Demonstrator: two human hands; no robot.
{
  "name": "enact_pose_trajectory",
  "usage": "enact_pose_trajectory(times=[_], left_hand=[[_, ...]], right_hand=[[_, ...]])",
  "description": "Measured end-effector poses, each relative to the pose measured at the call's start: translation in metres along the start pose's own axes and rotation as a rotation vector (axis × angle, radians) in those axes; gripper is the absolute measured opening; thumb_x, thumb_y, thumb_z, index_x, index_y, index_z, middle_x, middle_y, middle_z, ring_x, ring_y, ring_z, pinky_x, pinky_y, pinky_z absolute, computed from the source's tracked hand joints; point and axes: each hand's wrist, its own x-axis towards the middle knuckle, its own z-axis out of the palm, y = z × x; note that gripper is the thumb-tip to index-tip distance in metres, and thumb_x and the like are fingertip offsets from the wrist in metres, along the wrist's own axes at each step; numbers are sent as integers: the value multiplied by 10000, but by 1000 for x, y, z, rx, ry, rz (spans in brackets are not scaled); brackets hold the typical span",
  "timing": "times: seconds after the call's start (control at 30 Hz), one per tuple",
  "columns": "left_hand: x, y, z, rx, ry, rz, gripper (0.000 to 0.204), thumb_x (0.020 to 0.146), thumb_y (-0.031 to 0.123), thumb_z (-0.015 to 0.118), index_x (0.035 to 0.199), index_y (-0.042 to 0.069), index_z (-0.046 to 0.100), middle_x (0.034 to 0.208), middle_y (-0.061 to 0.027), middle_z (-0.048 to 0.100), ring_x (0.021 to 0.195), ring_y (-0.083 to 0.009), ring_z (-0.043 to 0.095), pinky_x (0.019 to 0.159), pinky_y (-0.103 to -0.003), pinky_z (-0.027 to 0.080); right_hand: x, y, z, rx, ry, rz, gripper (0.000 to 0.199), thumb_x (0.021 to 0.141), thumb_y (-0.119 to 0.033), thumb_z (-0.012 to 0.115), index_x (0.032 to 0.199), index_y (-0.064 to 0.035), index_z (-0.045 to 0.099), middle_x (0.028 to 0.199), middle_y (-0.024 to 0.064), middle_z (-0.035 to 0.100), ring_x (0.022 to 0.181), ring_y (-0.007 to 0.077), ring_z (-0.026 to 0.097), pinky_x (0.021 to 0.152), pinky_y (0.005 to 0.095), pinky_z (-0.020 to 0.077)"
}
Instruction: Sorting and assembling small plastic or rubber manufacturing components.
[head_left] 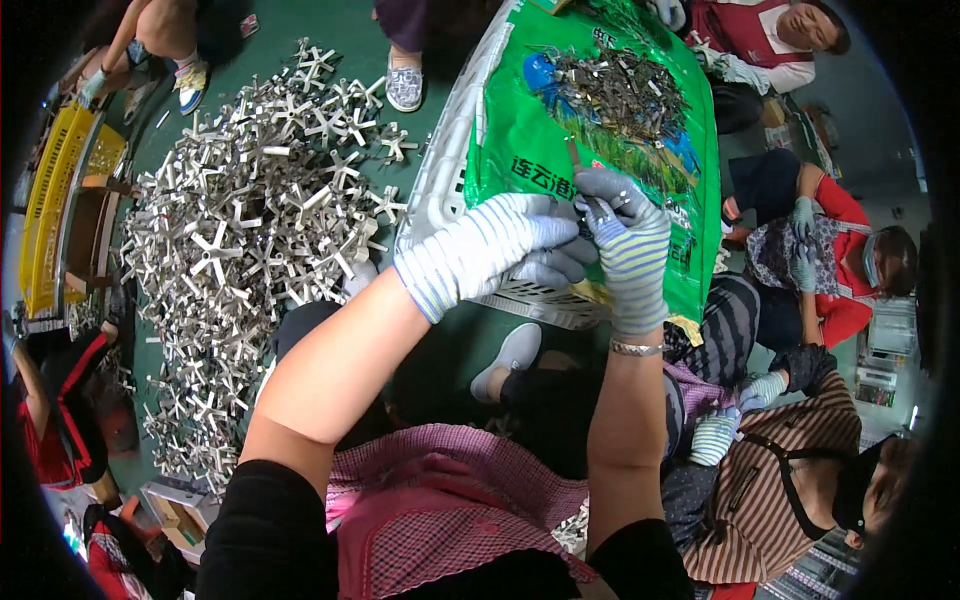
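Both my hands wear striped gloves with grey coated fingers, and they meet over the near edge of a green plastic sack [500, 140]. My right hand [630, 240] pinches a small dark piece [580, 204] between thumb and fingertips; its exact kind is too small to tell. My left hand [495, 250] comes in from the left with its fingers curled together, close against the right fingertips. What it holds, if anything, is hidden. Beyond the hands, a heap of thin dark metal bits [630, 95] lies on the sack.
The sack covers a white plastic crate [430, 190]. A large pile of silvery star-shaped metal parts [260, 240] spreads over the green floor at left. A yellow crate [50, 210] stands at far left. Co-workers sit close on the right, one in a striped top [780, 480].
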Motion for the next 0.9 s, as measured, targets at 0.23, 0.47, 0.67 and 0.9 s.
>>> enact_pose_trajectory(times=[0.23,0.47,0.67,0.9], left_hand=[[0,-6,-5,64,41,16,360,890,188,594,1191,19,492,970,-89,633,758,-167,647,615,-254,542],[-12,7,-10,298,70,102,344,914,184,558,1194,6,468,985,-124,621,771,-180,644,639,-264,544],[-5,3,-12,-104,190,134,257,917,106,487,1155,9,481,993,-146,628,797,-234,646,713,-344,561],[1,-2,-22,-362,16,282,245,919,105,492,1143,6,505,1028,-149,620,894,-236,646,739,-333,567]], right_hand=[[-3,-5,22,-71,-73,-131,223,783,73,523,935,3,670,985,104,661,902,164,623,814,272,488],[-3,-15,26,-203,-73,-193,358,765,-3,577,1121,-7,601,1123,118,593,1011,180,571,870,291,458],[1,-20,0,-277,59,-332,287,793,-55,601,1078,-25,621,1114,125,606,1048,227,563,929,329,425],[3,-16,26,-665,-109,-559,321,717,-85,611,1034,-51,645,1044,138,618,982,296,568,902,386,422]])
